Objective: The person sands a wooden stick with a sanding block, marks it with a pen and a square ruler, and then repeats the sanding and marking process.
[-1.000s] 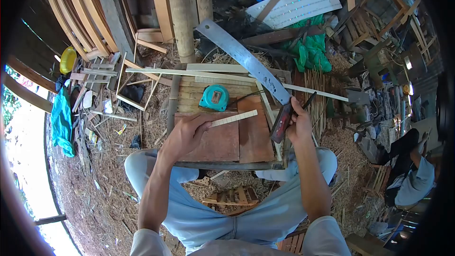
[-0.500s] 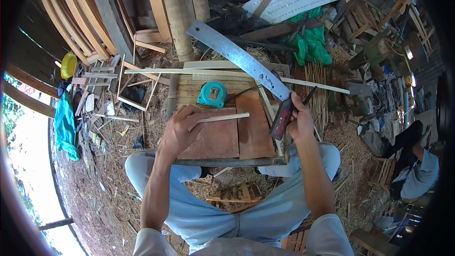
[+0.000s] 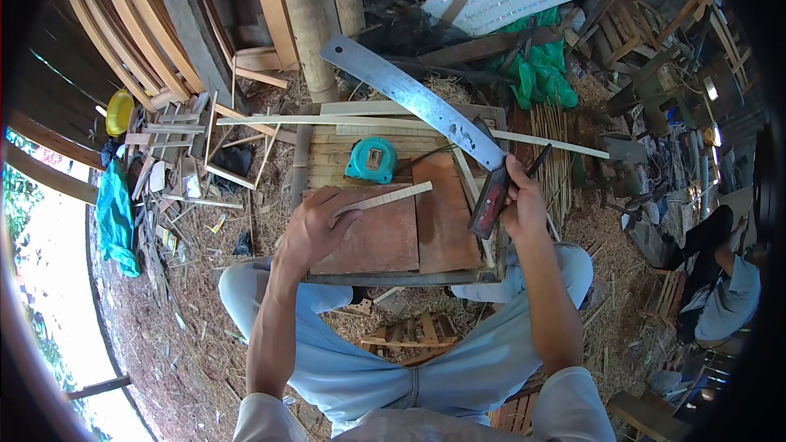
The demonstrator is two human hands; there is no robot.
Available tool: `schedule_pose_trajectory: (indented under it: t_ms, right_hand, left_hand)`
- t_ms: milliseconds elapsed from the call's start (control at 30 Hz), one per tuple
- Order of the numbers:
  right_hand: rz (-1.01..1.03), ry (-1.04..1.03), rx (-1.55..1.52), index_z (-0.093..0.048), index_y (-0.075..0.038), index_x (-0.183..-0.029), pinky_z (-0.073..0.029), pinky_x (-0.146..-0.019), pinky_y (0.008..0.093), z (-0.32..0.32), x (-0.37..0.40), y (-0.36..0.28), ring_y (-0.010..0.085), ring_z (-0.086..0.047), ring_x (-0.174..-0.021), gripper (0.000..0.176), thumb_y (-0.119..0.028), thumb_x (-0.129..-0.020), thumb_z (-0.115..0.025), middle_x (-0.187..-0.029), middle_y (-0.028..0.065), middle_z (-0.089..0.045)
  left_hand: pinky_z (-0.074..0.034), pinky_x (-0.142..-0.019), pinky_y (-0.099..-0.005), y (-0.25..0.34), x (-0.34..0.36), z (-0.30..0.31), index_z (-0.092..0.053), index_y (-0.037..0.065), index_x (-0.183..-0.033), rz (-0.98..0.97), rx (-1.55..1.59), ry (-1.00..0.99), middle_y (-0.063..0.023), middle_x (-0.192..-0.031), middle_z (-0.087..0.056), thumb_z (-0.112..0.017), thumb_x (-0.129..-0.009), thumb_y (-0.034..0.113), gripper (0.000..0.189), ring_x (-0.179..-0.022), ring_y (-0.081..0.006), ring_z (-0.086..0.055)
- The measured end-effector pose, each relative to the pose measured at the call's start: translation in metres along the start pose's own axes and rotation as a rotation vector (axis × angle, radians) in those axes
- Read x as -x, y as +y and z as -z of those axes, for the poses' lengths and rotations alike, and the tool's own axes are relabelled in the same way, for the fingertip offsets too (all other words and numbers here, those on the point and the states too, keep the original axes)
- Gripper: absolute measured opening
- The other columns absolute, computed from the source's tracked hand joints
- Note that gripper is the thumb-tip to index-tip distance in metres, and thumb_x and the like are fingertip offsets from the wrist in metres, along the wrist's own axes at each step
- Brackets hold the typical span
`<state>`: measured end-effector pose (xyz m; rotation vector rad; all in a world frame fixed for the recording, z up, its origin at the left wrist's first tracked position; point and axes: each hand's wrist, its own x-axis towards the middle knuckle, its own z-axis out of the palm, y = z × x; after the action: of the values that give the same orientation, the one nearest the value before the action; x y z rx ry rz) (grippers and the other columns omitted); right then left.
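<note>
My left hand is closed on a short, pale wooden strip with marks along it, above a reddish-brown board on the low table. In my right hand is the dark handle of a wide, curved metal blade; the blade points up and left over the table. A thin dark stick also pokes out of that hand. Between the blade and the left hand lies a teal tape measure. One long light strip crosses the table's far part, passing beneath the blade.
Wood shavings cover the ground. A yellow hard object and teal cloth are at the left, with small wooden frames nearby. Bamboo posts stand ahead. Another person sits at the far right.
The strip in my left hand has turned so that its marked face shows. The table and tape measure appear slightly further right in view. Both hands keep their hold.
</note>
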<state>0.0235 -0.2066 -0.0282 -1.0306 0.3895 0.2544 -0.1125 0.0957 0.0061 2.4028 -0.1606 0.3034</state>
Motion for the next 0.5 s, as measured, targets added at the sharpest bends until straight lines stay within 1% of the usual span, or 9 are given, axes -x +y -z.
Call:
schedule_pose_trajectory:
  t_ms: [67, 167, 300, 500]
  right_hand:
    - [0.001, 0.003, 0.002, -0.066, -0.013, -0.098, -0.030, -0.048, 0.0178, -0.0001, 0.0001, -0.0004, 0.0000, -0.035, -0.050, 0.014, -0.026, -0.098, -0.068, -0.066, -0.0115, -0.047]
    - [-0.001, -0.022, -0.006, -0.065, -0.013, -0.096, -0.031, -0.048, 0.0178, -0.0028, 0.0034, -0.0032, 0.0000, -0.035, -0.050, 0.014, -0.027, -0.098, -0.068, -0.064, -0.0116, -0.046]
    - [-0.002, -0.003, -0.009, -0.065, -0.013, -0.096, -0.031, -0.048, 0.0180, -0.0019, 0.0026, -0.0024, 0.0001, -0.035, -0.051, 0.015, -0.027, -0.098, -0.068, -0.065, -0.0115, -0.047]
    - [0.006, 0.010, -0.001, -0.065, -0.014, -0.095, -0.030, -0.048, 0.0184, -0.0056, 0.0066, -0.0051, 0.0007, -0.034, -0.050, 0.015, -0.028, -0.097, -0.069, -0.064, -0.0116, -0.046]
  left_hand:
    - [-0.054, -0.076, -0.0437, -0.0012, 0.0004, -0.0002, -0.070, 0.005, -0.109, -0.026, -0.007, 0.000, -0.0139, -0.097, -0.070, -0.075, -0.083, 0.008, 0.027, -0.088, -0.0366, -0.067]
    - [-0.054, -0.076, -0.0435, 0.0007, 0.0005, 0.0002, -0.070, 0.006, -0.111, -0.013, 0.016, 0.000, -0.0147, -0.098, -0.070, -0.075, -0.084, 0.008, 0.028, -0.087, -0.0370, -0.067]
    - [-0.054, -0.075, -0.0428, -0.0005, 0.0004, -0.0003, -0.070, 0.005, -0.111, -0.037, 0.003, 0.009, -0.0150, -0.096, -0.070, -0.074, -0.085, 0.008, 0.027, -0.086, -0.0368, -0.067]
    - [-0.054, -0.074, -0.0422, 0.0038, -0.0022, 0.0005, -0.072, 0.004, -0.109, -0.008, -0.015, 0.005, -0.0155, -0.093, -0.071, -0.071, -0.087, 0.008, 0.022, -0.085, -0.0356, -0.067]
